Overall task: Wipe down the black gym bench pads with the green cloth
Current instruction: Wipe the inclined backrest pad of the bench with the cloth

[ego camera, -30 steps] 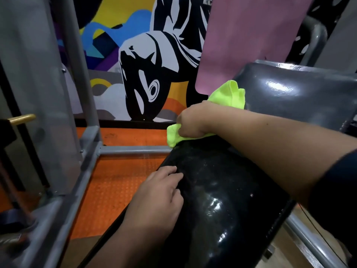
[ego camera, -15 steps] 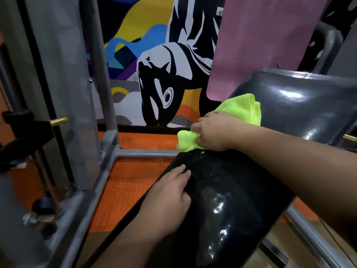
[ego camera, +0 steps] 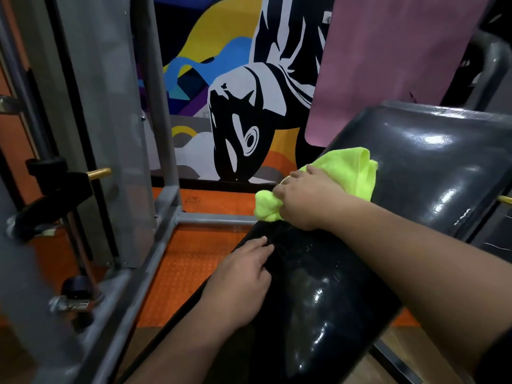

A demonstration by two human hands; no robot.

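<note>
Lime-green microfibre: the green cloth [ego camera: 352,173] is bunched at the far end of the near bench pad [ego camera: 313,295], right at the seam where that pad meets the far bench pad [ego camera: 432,164]; part of it spills onto the far pad and part hangs off the left edge. My right hand [ego camera: 307,200] lies on top of it, fingers curled over the folds and gripping the cloth against the vinyl. My left hand [ego camera: 241,281] rests flat on the left edge of the near pad, fingers straight and relaxed, holding nothing.

Near pad: glossy black, with highlights and faint streaks on its surface. Far pad: dark grey-black sheen, tilted upward to the right, with bright reflections.

Below and left: orange studded floor mat [ego camera: 188,261], bordered by a grey steel frame [ego camera: 155,245] with an upright post. Further left: a black knob with a brass pin [ego camera: 99,173]. Far side: painted wall mural [ego camera: 243,101] in black, white, yellow and blue, with a pink panel [ego camera: 388,59] to its right. Far right: a curved grey tube [ego camera: 493,65].
</note>
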